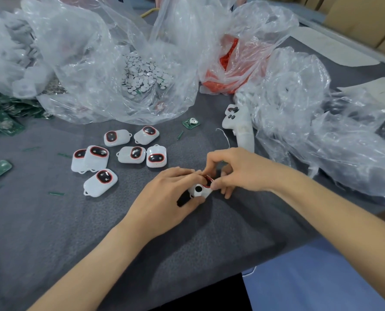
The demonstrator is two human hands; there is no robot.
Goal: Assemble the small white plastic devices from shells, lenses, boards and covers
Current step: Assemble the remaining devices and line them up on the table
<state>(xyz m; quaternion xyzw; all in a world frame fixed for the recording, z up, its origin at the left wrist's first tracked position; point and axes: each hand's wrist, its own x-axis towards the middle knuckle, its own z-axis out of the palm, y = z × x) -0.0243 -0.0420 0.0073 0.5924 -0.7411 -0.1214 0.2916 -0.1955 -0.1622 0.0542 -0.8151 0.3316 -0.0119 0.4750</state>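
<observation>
Fingers (217, 185) of the right hand (238, 171) are pinching the red-rimmed end of the small white plastic shell (199, 191), which the left hand (164, 194) is gripping low over the grey felt table (52, 221), and pressing evenly around that rim should seat the part flush.

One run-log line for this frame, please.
left hand: grips small white plastic shell with black round hole | right hand: fingers pinch its red-rimmed end | grey mat: cluster of white red-rimmed devices lies left of hands

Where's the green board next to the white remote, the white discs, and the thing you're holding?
green board (191, 123), head view, its middle.
white discs (145, 72), head view, pile's middle.
held device (200, 190), head view, white shell.
</observation>
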